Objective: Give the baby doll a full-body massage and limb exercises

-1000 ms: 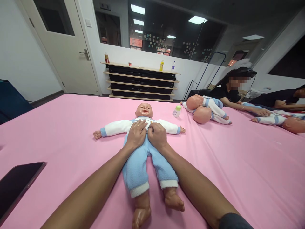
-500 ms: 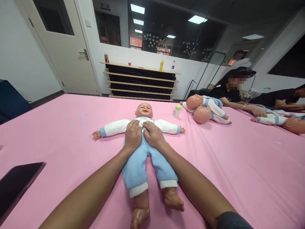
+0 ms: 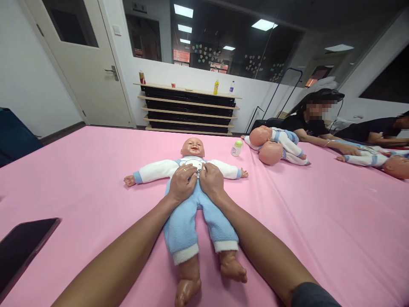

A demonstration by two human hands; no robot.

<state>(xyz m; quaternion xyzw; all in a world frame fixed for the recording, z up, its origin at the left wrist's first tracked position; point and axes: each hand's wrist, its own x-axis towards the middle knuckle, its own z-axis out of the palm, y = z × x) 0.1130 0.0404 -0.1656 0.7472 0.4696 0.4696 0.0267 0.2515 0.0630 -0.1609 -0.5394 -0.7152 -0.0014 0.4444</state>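
Observation:
A baby doll (image 3: pixel 193 147) lies face up on the table in front of me, its arms spread and its feet toward me. It wears a white and light-blue fleece outfit (image 3: pixel 182 226). My left hand (image 3: pixel 183 182) rests on the doll's front, its fingers curled inward at the middle of the outfit. Close beside it, my right hand (image 3: pixel 211 181) has its fingers bent and gathered on the same cloth. Both sets of fingertips meet over the chest, closed on the fabric. The cloth under the fingers is partly hidden.
A pink cover (image 3: pixel 297 230) spreads over the table. A small green-capped bottle (image 3: pixel 236 149) stands past the doll's hand. More dolls (image 3: pixel 271 152) lie at the right, where a person (image 3: pixel 309 123) handles another one. A phone (image 3: pixel 25 247) lies at the left edge.
Both my hands have shifted slightly right and lower on the doll's chest. Their fingers have curled in more, showing more of the printed chest. The doll stays in place.

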